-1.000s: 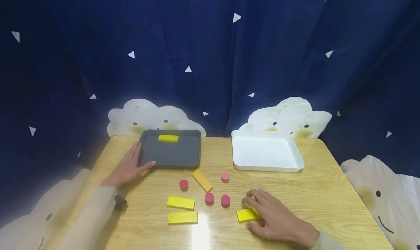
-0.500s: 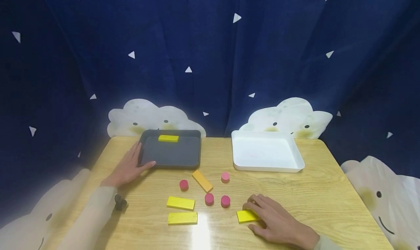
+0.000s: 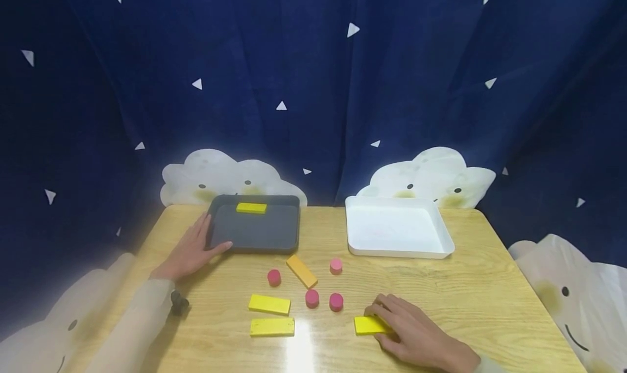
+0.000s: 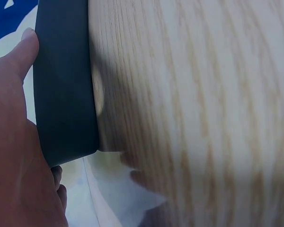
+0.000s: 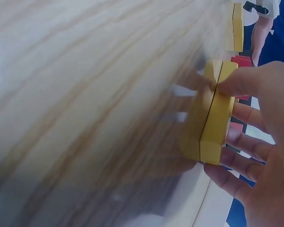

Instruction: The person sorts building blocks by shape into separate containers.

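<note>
Both hands busy: we pinch yellow block (image 3: 368,325) w/ right hand (image 3: 421,337) on table (image 3: 490,291); left hand (image 3: 188,251), fingers straight, rests against dark tray (image 3: 254,231).

Glossy light-wood worktop (image 3: 490,286); matt dark plastic tray (image 3: 254,234); smooth painted yellow block (image 3: 368,324); cloth curtain (image 3: 313,90) behind.

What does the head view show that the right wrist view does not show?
Only the head view shows the left hand resting on the dark tray, the white tray, and the one yellow block in the dark tray.

Only the right wrist view shows, from close up, the fingers curled over the edge of the yellow block.

Both show the right hand gripping that yellow block on the wooden table, and pink pieces nearby.
</note>
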Available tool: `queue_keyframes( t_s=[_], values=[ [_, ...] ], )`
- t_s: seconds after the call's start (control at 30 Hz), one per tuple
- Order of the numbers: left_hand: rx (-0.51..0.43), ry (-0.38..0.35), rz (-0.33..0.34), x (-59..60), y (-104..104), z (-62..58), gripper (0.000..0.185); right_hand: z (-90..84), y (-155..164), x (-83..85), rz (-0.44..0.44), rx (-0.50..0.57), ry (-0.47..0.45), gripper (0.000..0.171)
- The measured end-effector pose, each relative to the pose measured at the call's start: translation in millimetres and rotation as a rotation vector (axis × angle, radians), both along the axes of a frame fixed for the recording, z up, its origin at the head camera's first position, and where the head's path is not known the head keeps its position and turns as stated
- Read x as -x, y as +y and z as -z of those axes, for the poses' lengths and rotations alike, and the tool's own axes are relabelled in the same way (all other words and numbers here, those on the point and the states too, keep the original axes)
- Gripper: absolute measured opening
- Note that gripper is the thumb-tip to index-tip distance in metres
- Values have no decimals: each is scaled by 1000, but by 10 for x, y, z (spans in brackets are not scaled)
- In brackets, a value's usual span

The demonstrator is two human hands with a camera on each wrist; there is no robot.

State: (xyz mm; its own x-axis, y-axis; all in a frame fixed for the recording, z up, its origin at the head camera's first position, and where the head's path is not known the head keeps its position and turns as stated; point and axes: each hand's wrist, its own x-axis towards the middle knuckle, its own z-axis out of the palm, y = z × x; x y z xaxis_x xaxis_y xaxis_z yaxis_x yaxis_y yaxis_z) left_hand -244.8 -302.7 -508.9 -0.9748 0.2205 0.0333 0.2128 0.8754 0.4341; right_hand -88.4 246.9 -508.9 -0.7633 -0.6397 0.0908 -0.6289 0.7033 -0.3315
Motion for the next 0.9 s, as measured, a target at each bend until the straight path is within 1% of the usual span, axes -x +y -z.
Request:
queue_keyframes(
  t_s=[0.17,0.27,0.43,0.73,0.8,0.9],
  values=[
    [2,-6,-5,-1,-8,23,117,-8,21,-20,6,6,-47,33],
    [-4,-9,-6,-6,-3,14,117,-20,36,-29,16,4,-72,33],
    [-12,-2,-3,-10,10,-4,117,-37,70,-52,39,0,-87,34],
    [-6,19,0,0,-4,25,116,-70,125,-97,69,-8,-138,38],
    [-5,17,-1,-2,-6,26,117,-75,131,-103,77,3,-144,38],
    [-8,16,-3,0,1,18,117,-76,146,-109,79,22,-124,40]
  ],
)
